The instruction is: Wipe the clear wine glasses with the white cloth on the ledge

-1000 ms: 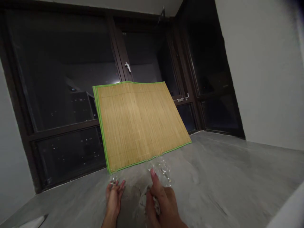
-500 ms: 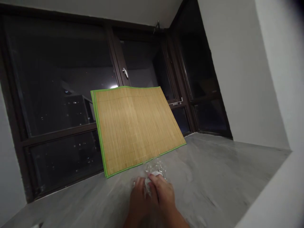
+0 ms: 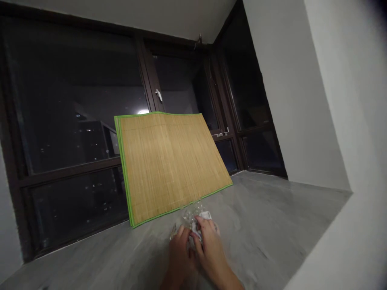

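Note:
My left hand [image 3: 179, 246] and my right hand [image 3: 210, 243] are close together, low in the middle of the view above the grey marble sill. My left hand has its curled fingers on crinkled, shiny clear plastic wrapping [image 3: 192, 212]. With its fingers bent, my right hand grips a small white object [image 3: 206, 215] beside the plastic; its exact kind cannot be made out. Part of both things is hidden under the fingers. Just beyond them stands a folded bamboo mat [image 3: 172, 161] with green edging, leaning back against the window.
A grey marble window sill [image 3: 254, 217] runs under the hands. Dark-framed windows [image 3: 75, 80] line the back, one with a white handle [image 3: 159, 95]. A pale wall [image 3: 290, 100] closes off the right side.
My hands have drawn slightly apart, and more of the white object shows at my right fingertips. The whole view has shifted a little. The mat stays leaning in place.

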### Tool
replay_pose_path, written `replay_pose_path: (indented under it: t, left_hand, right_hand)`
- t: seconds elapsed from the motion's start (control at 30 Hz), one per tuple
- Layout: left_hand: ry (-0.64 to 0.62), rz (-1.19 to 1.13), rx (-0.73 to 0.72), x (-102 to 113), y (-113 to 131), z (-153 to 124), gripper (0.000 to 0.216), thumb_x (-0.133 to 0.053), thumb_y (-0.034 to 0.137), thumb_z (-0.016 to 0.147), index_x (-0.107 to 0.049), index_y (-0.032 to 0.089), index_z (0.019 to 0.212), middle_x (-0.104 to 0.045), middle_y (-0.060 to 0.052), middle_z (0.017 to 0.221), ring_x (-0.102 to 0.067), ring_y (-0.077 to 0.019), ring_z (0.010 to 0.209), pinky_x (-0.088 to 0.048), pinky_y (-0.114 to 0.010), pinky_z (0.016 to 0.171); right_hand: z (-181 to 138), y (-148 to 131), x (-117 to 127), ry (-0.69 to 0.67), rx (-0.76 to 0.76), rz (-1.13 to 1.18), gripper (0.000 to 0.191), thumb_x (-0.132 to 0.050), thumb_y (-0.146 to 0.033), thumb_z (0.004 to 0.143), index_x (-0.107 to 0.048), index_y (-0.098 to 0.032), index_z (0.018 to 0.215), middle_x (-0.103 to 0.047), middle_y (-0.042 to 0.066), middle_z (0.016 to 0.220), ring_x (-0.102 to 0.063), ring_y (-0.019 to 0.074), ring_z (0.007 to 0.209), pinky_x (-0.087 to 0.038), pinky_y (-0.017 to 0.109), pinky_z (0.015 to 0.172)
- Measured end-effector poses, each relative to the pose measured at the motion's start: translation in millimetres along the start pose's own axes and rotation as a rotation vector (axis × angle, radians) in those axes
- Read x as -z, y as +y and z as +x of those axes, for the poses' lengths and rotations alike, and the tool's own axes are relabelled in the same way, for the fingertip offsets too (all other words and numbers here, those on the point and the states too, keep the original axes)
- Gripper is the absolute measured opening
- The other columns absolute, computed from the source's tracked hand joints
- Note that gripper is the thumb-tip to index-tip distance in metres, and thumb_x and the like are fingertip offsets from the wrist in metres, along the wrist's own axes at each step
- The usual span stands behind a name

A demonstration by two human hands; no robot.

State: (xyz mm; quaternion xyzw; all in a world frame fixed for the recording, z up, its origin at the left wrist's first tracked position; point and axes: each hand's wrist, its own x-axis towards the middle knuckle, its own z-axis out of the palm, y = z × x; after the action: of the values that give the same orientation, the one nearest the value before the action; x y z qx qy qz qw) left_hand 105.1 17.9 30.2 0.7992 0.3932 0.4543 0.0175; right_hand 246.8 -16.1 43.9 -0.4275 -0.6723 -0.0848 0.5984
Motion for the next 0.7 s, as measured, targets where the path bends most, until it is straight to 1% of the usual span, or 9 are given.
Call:
replay_pose_path:
  t: [0.07, 0.1, 0.23, 0.3, 0.37, 0.43, 0.53, 0.6, 0.7]
  left_hand:
    - [0.009, 0.013, -0.01, 1.3, 0.3, 0.3, 0.026, -0.052, 0.005, 0.063, -0.058, 0.024, 0.081, -0.06, -0.004, 0.084, -0.056, -0.0222, 0.077, -0.034, -0.03, 0.066]
    - [0.009, 0.018, -0.016, 1.8, 0.8, 0.4, 0.026, -0.053, 0.005, 0.063, -0.058, 0.023, 0.081, -0.06, -0.005, 0.084, -0.056, -0.0223, 0.077, -0.033, -0.03, 0.066]
    - [-0.007, 0.012, -0.051, 3.1, 5.0, -0.5, 0.029, -0.055, 0.007, 0.063, -0.059, 0.023, 0.086, -0.06, -0.005, 0.085, -0.057, -0.0235, 0.078, -0.034, -0.031, 0.067]
    - [-0.008, -0.004, -0.061, 3.3, 9.1, -1.6, 0.03, -0.054, 0.007, 0.064, -0.06, 0.023, 0.088, -0.061, -0.006, 0.087, -0.057, -0.0244, 0.081, -0.035, -0.032, 0.07]
    - [0.007, -0.021, -0.053, 3.6, 13.9, -2.5, 0.028, -0.053, 0.008, 0.066, -0.06, 0.023, 0.089, -0.061, -0.006, 0.088, -0.058, -0.0246, 0.083, -0.037, -0.032, 0.072]
    - [0.033, -0.04, -0.033, 4.4, 18.0, -2.5, 0.027, -0.053, 0.009, 0.067, -0.061, 0.023, 0.088, -0.06, -0.006, 0.086, -0.057, -0.0241, 0.081, -0.037, -0.033, 0.072]
    - [0.063, -0.081, -0.004, 5.3, 20.8, -0.9, 0.023, -0.054, 0.012, 0.067, -0.063, 0.023, 0.085, -0.059, -0.005, 0.081, -0.055, -0.0229, 0.075, -0.037, -0.032, 0.068]
    - [0.116, -0.13, 0.041, 3.6, 20.6, 0.9, 0.016, -0.055, 0.017, 0.07, -0.063, 0.023, 0.083, -0.058, -0.004, 0.078, -0.054, -0.0219, 0.071, -0.037, -0.032, 0.066]
    - [0.167, -0.298, 0.184, -5.3, 20.8, 4.1, 0.012, -0.057, 0.032, 0.078, -0.062, 0.023, 0.084, -0.06, -0.003, 0.078, -0.055, -0.0209, 0.073, -0.041, -0.031, 0.068]
  right_hand:
    - [1.5, -0.7, 2.8, -0.017, 0.014, 0.013, 0.046, -0.054, -0.017, 0.088, -0.05, -0.018, 0.133, -0.067, 0.01, 0.111, -0.062, 0.0268, 0.102, -0.049, 0.051, 0.096]
    - [2.1, -0.9, 4.5, -0.029, 0.015, 0.041, 0.05, -0.054, -0.016, 0.087, -0.048, -0.018, 0.136, -0.066, 0.011, 0.114, -0.061, 0.0265, 0.104, -0.048, 0.05, 0.097]
    - [3.2, 1.9, 9.7, -0.068, -0.006, 0.162, 0.055, -0.05, -0.013, 0.088, -0.041, -0.018, 0.142, -0.063, 0.012, 0.121, -0.061, 0.0232, 0.112, -0.053, 0.039, 0.095]
    - [3.5, 6.0, 10.4, -0.031, -0.035, 0.172, 0.052, -0.048, -0.016, 0.09, -0.041, -0.018, 0.142, -0.063, 0.013, 0.125, -0.061, 0.0232, 0.114, -0.053, 0.039, 0.096]
    - [4.1, 11.3, 10.3, 0.039, -0.107, 0.177, 0.048, -0.048, -0.021, 0.093, -0.042, -0.018, 0.14, -0.063, 0.013, 0.125, -0.063, 0.0237, 0.113, -0.054, 0.04, 0.095]
    - [5.4, 16.8, 10.1, 0.11, -0.213, 0.201, 0.045, -0.047, -0.027, 0.094, -0.044, -0.016, 0.138, -0.065, 0.013, 0.119, -0.066, 0.0235, 0.105, -0.055, 0.039, 0.09]
    - [8.1, 24.1, 10.1, 0.194, -0.348, 0.276, 0.042, -0.048, -0.033, 0.095, -0.047, -0.015, 0.133, -0.068, 0.008, 0.099, -0.068, 0.0214, 0.085, -0.056, 0.035, 0.078]
    - [9.1, 27.3, 8.8, 0.256, -0.409, 0.324, 0.04, -0.052, -0.037, 0.093, -0.05, -0.015, 0.127, -0.066, 0.003, 0.085, -0.066, 0.021, 0.075, -0.056, 0.033, 0.072]
    - [6.7, 27.2, 1.7, 0.321, -0.464, 0.377, 0.037, -0.052, -0.04, 0.094, -0.052, -0.017, 0.122, -0.067, 0.003, 0.083, -0.067, 0.0209, 0.075, -0.055, 0.031, 0.069]
